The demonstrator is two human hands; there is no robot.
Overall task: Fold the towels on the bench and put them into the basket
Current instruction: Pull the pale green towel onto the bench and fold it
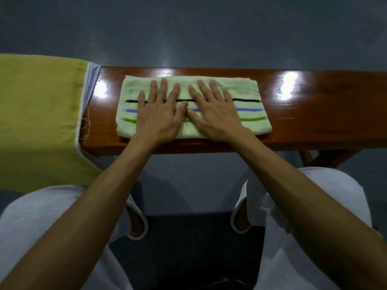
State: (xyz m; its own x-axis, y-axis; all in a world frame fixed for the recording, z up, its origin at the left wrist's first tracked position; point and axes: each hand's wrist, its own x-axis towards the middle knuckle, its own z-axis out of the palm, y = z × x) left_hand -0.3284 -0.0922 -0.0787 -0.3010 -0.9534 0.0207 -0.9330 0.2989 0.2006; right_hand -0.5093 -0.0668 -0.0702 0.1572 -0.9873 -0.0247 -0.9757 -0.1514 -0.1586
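The striped towel [129, 95] lies folded into a long strip on the bench [314, 114], its far edge just short of the bench's far edge at 12 o'clock and its near edge close to the bench's front edge at 6 o'clock. From the towel toward 3 o'clock you have a long run of bare, glossy wood (two bright patches of glare sit on it). Toward 9 o'clock there is only a narrow bare strip before the yellow towel [39, 114], which hangs over that end of the bench and down its front, with a pale lilac cloth [92, 76] showing under its edge. Beyond the bench is grey floor [188, 28]. Below it at 6 o'clock are your knees in white trousers and your white slippers [136, 225]. Your left hand [159, 114] and right hand [215, 114] lie side by side, palms down, on the middle of the striped towel. The fingers are straight and spread, pointing to 12 o'clock, and the thumbs nearly meet. Both press flat and grip nothing.
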